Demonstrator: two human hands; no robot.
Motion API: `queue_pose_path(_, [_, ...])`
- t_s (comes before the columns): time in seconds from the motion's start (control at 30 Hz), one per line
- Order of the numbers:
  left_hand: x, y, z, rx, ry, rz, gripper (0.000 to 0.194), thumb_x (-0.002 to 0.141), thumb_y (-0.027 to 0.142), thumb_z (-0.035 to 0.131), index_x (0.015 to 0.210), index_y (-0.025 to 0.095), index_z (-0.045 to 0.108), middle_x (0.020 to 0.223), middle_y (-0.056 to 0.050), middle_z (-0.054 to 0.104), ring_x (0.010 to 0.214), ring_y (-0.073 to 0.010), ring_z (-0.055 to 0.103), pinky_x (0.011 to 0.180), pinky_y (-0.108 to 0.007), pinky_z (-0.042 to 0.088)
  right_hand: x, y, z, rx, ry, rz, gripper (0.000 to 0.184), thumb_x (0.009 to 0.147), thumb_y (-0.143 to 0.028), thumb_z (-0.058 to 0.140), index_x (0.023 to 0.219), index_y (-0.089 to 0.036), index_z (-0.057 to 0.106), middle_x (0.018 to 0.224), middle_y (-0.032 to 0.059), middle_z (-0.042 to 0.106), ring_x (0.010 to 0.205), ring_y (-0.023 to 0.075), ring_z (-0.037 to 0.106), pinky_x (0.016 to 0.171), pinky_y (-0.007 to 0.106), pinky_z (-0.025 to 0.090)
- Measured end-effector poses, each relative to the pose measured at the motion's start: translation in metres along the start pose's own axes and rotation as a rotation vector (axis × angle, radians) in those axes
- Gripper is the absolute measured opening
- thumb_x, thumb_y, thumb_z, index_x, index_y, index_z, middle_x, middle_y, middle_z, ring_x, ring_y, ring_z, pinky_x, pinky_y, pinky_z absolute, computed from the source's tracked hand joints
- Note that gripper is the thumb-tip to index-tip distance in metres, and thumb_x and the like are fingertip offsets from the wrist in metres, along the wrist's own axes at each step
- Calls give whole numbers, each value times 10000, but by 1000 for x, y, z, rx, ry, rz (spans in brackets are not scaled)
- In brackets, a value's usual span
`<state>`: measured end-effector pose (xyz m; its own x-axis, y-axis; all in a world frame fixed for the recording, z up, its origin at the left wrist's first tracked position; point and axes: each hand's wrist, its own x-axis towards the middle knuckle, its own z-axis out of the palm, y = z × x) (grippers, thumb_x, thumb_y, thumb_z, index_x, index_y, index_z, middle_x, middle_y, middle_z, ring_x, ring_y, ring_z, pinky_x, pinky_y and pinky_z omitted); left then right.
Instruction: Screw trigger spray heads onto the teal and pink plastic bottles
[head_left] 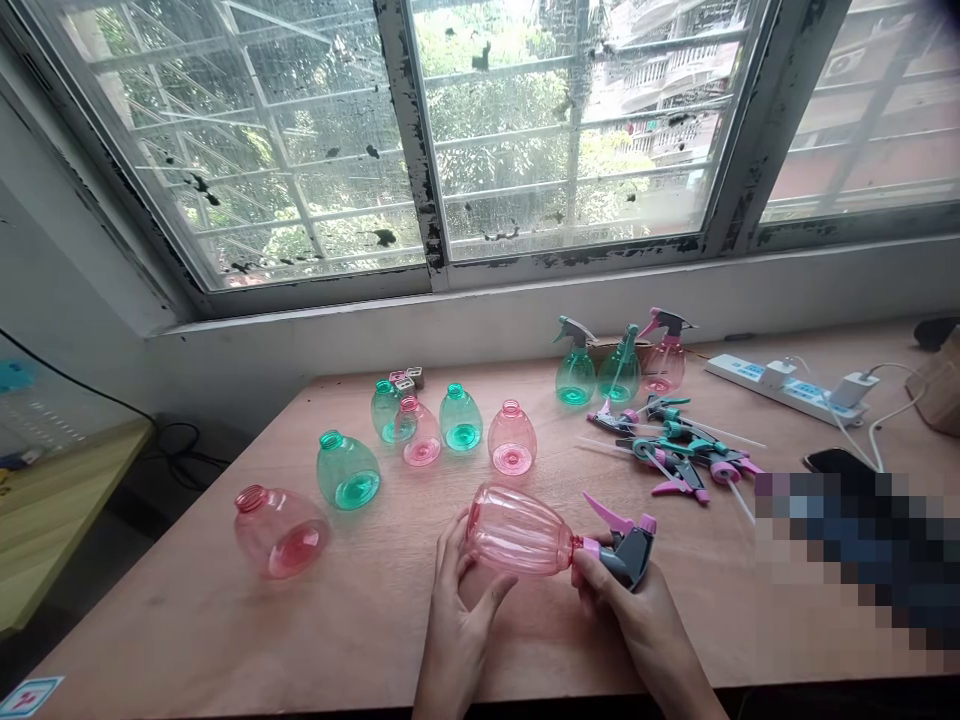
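Note:
A pink see-through spray bottle lies on its side in the air between my hands, its base toward the left. My left hand cups the base end, fingers curled behind it and thumb near its lower side. At the neck, my right hand grips the pink collar of the spray head with thumb and fingers. The head is dark grey with a pink trigger pointing up, and it sits at the bottle's mouth. Whether the collar is fully threaded I cannot tell.
Open pink bottles and green bottles stand left and behind. Loose spray heads with tubes are piled at right. Three bottles with heads stand by the wall, near a power strip. A phone lies at right.

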<state>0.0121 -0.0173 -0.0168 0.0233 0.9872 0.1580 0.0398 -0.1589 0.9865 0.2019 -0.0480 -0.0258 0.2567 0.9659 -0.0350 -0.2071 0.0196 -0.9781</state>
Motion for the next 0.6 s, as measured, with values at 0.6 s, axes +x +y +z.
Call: queue_pose_path(0.6, [-1, 2, 5, -53, 46, -28, 770, 720, 489, 808, 1385, 251, 501, 1383, -112, 591, 1291, -333, 546, 1132, -473, 382, -5, -3, 5, -23, 49, -29, 377, 727, -498, 797, 869, -168, 685, 593, -9, 643, 522, 147, 547, 518, 258, 417])
